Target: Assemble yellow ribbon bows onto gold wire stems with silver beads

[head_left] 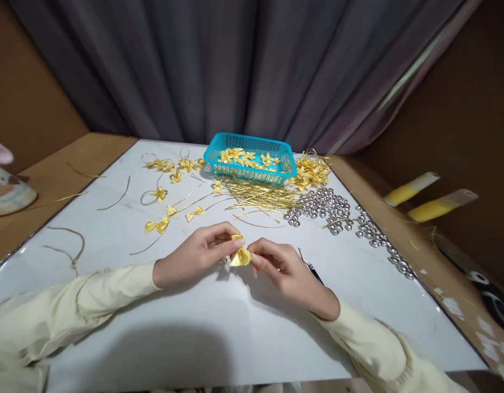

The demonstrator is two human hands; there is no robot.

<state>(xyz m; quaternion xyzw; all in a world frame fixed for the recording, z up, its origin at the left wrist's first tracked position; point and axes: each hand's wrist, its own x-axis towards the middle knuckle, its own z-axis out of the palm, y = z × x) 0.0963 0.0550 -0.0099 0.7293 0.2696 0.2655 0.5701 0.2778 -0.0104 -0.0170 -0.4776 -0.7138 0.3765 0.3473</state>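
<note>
Between my two hands, just above the white table sheet [219, 338], is a yellow ribbon bow [241, 257]. My left hand [198, 252] is closed, pinching the bow's upper left part between thumb and fingers. From the right, my right hand [282, 270] pinches the bow's right loop with thumb and forefinger. A small shiny bit [223, 261] shows under my left fingers; what it is I cannot tell. Beside my right wrist lies a dark, thin-tipped tool [312, 270], partly hidden by the hand.
A turquoise basket [252, 174] holds several yellow bows. Gold cords [262, 196] lie before it, with silver bell-like pieces [325, 204] to the right. A heap of bows [311, 170] sits beside the basket. More bows [157, 222] are scattered left. A mug [9, 188] stands far left.
</note>
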